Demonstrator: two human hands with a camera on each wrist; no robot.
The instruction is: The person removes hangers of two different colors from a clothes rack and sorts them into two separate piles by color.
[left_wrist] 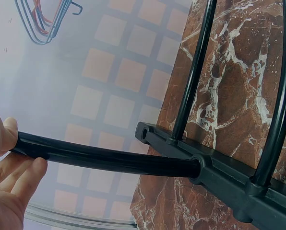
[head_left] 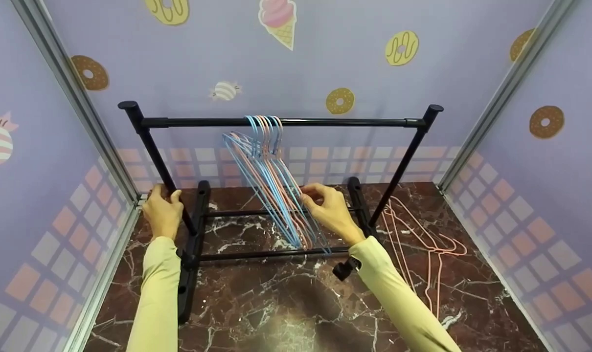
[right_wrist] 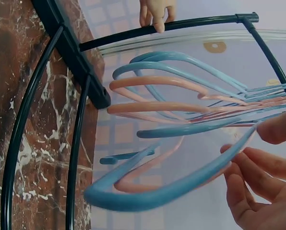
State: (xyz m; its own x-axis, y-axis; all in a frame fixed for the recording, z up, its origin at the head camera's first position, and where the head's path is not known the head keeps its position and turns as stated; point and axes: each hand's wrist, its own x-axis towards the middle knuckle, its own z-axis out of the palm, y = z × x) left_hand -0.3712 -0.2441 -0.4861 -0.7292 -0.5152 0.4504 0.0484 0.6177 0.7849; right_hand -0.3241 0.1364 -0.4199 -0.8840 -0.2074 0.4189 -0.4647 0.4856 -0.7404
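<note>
Several blue and pink clothes hangers [head_left: 266, 181] hang bunched together from the top bar [head_left: 335, 122] of a black garment rack. My right hand [head_left: 328, 208] is at the right side of the bunch. In the right wrist view, its thumb and fingers [right_wrist: 260, 177] pinch the side of the nearest blue hanger [right_wrist: 181, 194], beside a pink one. The rack's left upright [left_wrist: 104, 157] is gripped by my left hand [head_left: 164, 212], with the thumb on one side and fingers round the other, partway up from the base.
Pink hangers [head_left: 435, 249] lie on the marble-patterned surface [head_left: 276, 298], right of the rack. Two black lower rods [head_left: 271, 254] join the rack's feet [head_left: 191, 278]. Patterned purple walls [head_left: 203, 58] enclose the back and both sides.
</note>
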